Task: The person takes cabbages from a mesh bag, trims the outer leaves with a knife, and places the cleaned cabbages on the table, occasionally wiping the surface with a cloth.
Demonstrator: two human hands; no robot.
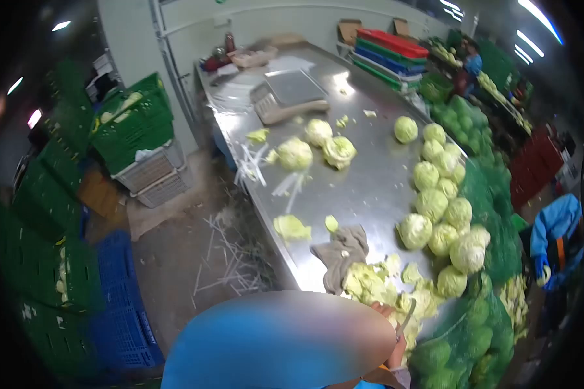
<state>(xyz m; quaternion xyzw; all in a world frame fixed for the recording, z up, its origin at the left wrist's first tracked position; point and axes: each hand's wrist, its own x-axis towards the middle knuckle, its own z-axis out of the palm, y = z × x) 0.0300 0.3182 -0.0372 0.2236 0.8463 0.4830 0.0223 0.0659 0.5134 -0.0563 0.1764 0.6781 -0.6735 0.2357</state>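
At the bottom of the view, my right hand [397, 350] is closed on the handle of a knife [407, 314], whose blade points up. Only some fingers of my left hand [383, 310] show beside a blurred oval; they touch pale green leaves, and what they hold is hidden. Loose cabbage leaves [368, 282] are heaped just beyond my hands, next to a crumpled grey-brown cloth [345, 253]. To the right of the leaves, several trimmed cabbages [432, 204] line the edge of the metal table [363, 188].
Three cabbages [294, 154] stand mid-table before a scale [289, 96]. Green net sacks of cabbages [477, 330] border the table's right side. Green crates [133, 123] and blue crates [120, 298] stand left. A person in blue [555, 227] is at the far right.
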